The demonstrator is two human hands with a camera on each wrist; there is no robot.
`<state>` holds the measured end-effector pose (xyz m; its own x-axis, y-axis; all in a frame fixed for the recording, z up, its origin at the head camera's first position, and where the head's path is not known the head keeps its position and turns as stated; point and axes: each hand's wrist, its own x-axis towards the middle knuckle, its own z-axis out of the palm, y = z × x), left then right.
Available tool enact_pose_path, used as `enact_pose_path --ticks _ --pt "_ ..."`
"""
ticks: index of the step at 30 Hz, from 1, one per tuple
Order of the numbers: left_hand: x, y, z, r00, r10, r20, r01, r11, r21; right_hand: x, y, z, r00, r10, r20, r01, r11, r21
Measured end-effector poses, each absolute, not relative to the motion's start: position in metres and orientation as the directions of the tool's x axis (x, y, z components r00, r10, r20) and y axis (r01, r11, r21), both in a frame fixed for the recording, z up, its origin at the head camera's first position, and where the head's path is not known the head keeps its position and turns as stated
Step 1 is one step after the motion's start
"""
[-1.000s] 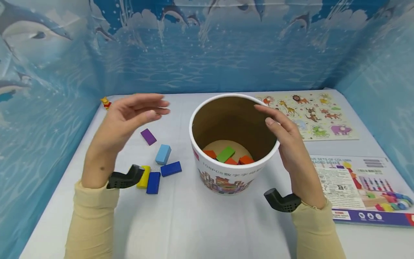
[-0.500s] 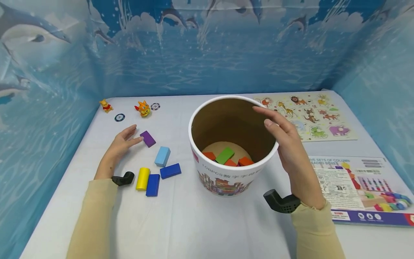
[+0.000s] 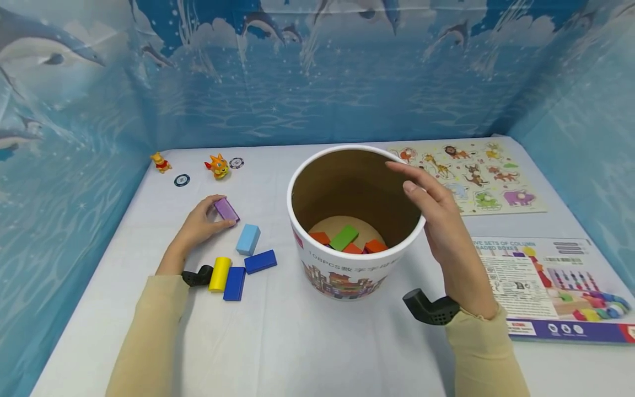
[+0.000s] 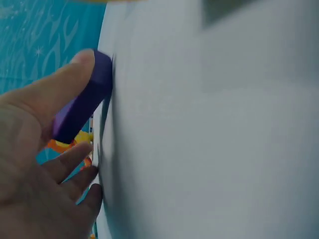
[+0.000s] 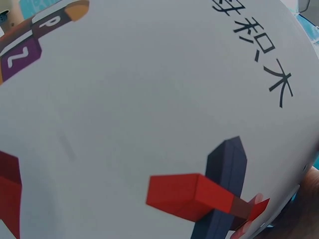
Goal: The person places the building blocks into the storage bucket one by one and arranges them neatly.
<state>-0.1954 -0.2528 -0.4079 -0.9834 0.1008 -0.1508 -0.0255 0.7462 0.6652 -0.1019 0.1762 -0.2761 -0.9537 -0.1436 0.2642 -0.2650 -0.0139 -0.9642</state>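
Observation:
My left hand (image 3: 200, 223) pinches a purple rectangular block (image 3: 227, 210) between thumb and fingers, on the left of the table. In the left wrist view the thumb presses one side of the purple block (image 4: 84, 102), which stands tilted close to the tabletop; the other fingers are spread below it. My right hand (image 3: 444, 237) lies along the right side of a big white bucket (image 3: 347, 278), its fingers extended at the rim. In the right wrist view the printed bucket wall (image 5: 109, 114) covers most of that hand. Inside the bucket lie a green block (image 3: 344, 238) and orange blocks (image 3: 375, 246).
Near the left hand are a light blue block (image 3: 248, 239), two dark blue blocks (image 3: 260, 261) and a yellow cylinder (image 3: 220, 274). Farther back stand small figurines (image 3: 217, 166) with round chips (image 3: 182, 180). On the right lie an animal puzzle board (image 3: 496, 179) and a flat box (image 3: 560, 286).
My left hand has come down from the air onto the purple block and now pinches it, turning it slightly. The right hand has stayed at the bucket.

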Motion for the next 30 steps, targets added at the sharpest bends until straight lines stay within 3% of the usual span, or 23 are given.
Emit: enact_pose_path --ticks 6,9,12,15,18,23,27,30 --pt "-0.187 -0.253 -0.403 -0.997 0.080 -0.020 0.039 0.670 0.741 -0.103 0.176 -0.276 -0.951 -0.147 0.272 -0.272 -0.017 -0.962" --pt "-0.183 -0.257 -0.395 -0.999 0.026 -0.033 -0.012 0.573 0.820 -0.103 0.175 -0.276 -0.950 -0.150 0.274 -0.274 -0.018 -0.961" --pt "-0.182 -0.262 -0.382 -0.999 -0.039 -0.030 -0.042 0.346 0.937 -0.103 0.176 -0.276 -0.951 -0.151 0.271 -0.271 -0.018 -0.962" --pt "-0.179 -0.255 -0.349 -0.999 -0.031 0.024 0.021 0.096 0.995 -0.102 0.176 -0.276 -0.953 -0.145 0.266 -0.266 -0.017 -0.964" --pt "-0.166 -0.229 -0.297 -0.988 0.073 0.136 0.134 -0.035 0.990 -0.102 0.176 -0.275 -0.955 -0.139 0.261 -0.262 -0.014 -0.965" --pt "-0.140 -0.169 -0.221 -0.929 0.267 0.257 0.243 -0.085 0.966 -0.102 0.175 -0.275 -0.955 -0.138 0.261 -0.261 -0.016 -0.965" --pt "-0.136 -0.130 -0.193 -0.864 0.443 0.238 0.258 -0.015 0.966 -0.102 0.175 -0.275 -0.955 -0.140 0.261 -0.261 -0.016 -0.965" --pt "-0.141 -0.104 -0.188 -0.779 0.609 0.150 0.268 0.107 0.958 -0.102 0.175 -0.276 -0.955 -0.140 0.261 -0.262 -0.016 -0.965"
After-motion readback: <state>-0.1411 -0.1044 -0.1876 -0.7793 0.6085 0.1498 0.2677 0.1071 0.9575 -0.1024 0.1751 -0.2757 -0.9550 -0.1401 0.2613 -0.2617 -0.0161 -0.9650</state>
